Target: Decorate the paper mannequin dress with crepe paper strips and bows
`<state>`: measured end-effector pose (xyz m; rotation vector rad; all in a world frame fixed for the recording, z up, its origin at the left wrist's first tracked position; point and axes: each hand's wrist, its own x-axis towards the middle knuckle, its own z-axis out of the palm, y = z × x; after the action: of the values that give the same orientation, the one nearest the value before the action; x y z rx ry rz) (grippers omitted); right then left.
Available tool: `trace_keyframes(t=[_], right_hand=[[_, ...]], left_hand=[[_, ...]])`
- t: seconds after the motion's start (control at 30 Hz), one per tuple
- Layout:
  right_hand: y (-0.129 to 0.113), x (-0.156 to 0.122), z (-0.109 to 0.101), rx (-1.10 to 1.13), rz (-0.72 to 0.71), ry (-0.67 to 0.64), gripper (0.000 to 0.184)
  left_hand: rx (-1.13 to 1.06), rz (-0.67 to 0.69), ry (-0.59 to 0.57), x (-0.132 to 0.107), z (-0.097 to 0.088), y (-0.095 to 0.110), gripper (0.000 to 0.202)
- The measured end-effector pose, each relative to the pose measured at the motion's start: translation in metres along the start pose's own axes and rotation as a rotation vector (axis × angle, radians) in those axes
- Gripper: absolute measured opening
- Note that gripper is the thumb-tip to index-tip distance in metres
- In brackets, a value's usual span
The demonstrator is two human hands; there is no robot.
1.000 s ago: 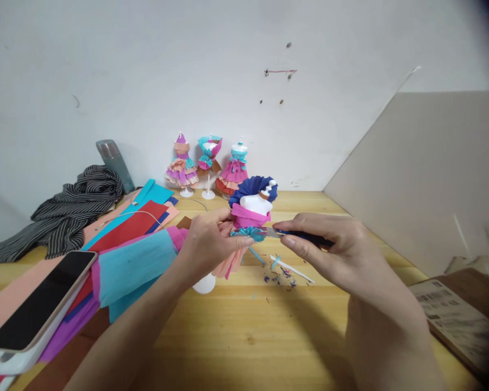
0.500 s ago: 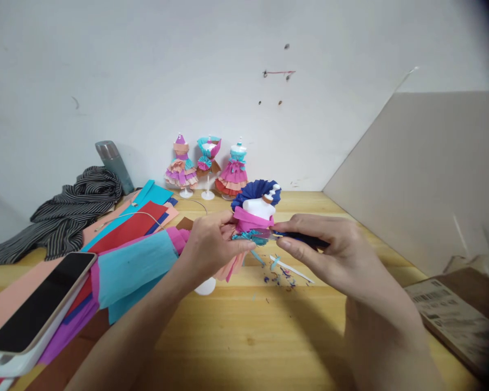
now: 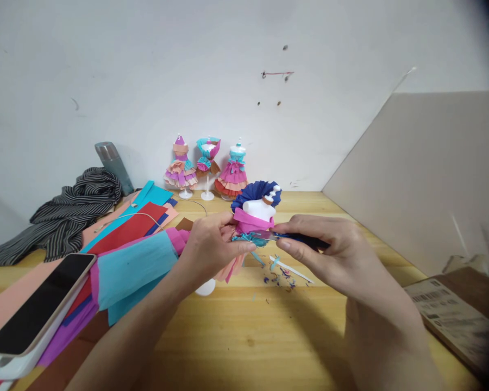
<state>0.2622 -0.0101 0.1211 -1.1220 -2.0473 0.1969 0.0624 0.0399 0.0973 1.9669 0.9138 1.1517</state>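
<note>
A small white dress form (image 3: 257,208) leans to the right, wearing a dark blue pleated paper collar (image 3: 250,191), a pink paper band (image 3: 252,221) and peach and pink crepe paper lower down. My left hand (image 3: 212,239) is closed around its waist, thumb beside the turquoise paper ruffle (image 3: 261,240). In my right hand (image 3: 321,244) is a craft knife (image 3: 301,238) with a dark handle. Its thin metal blade points left and lies against the turquoise ruffle. My left fingers hide much of the skirt, and the form's white base (image 3: 206,288) shows below.
Paper scraps (image 3: 283,279) and a white strip (image 3: 295,270) lie under the form. Three dressed forms (image 3: 232,175) stand along the wall. Left are coloured paper sheets (image 3: 134,269), a phone (image 3: 43,301), striped cloth (image 3: 77,214) and a bottle (image 3: 114,168). A cardboard box (image 3: 452,315) sits right.
Almost nothing differs. The knife blade has shifted very slightly at the turquoise ruffle; both hands keep their grip and place.
</note>
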Motion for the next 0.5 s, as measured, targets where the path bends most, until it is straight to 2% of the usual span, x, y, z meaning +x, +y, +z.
trace_keyframes(t=[0.5], right_hand=[[-0.0003,0.0004,0.0009,-0.028,-0.030,0.013,0.019]], left_hand=[[0.052,0.011,-0.007,-0.0005,-0.0014,-0.0001,0.018]])
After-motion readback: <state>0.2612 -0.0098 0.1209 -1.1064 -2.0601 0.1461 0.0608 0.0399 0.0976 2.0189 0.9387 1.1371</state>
